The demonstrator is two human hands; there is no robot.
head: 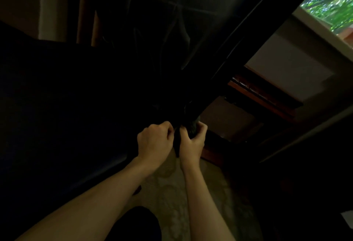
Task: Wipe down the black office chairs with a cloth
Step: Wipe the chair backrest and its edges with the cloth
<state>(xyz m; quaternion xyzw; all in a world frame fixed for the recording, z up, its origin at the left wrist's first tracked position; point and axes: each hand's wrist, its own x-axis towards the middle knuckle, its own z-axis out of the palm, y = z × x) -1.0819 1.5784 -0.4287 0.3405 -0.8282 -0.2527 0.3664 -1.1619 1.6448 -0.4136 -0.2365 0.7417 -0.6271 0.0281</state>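
Observation:
The scene is very dark. A black office chair (pixel 63 97) fills the left and centre, its seat a wide dark mass. One black bar of the chair (pixel 225 65) runs diagonally from the upper right down to my hands. My right hand (pixel 193 141) grips a dark cloth (pixel 192 127) bunched at the bar's lower end. My left hand (pixel 154 139) is curled right beside it, fingertips pinching the dark material next to the cloth. Whether that material is cloth or chair I cannot tell. Both forearms reach in from the bottom.
A pale patterned floor (pixel 172 193) shows below my hands. Reddish wooden furniture (pixel 259 95) and a grey wall (pixel 290 63) lie to the right, under a window with green foliage (pixel 332 2). Another dark object (pixel 305 174) fills the lower right.

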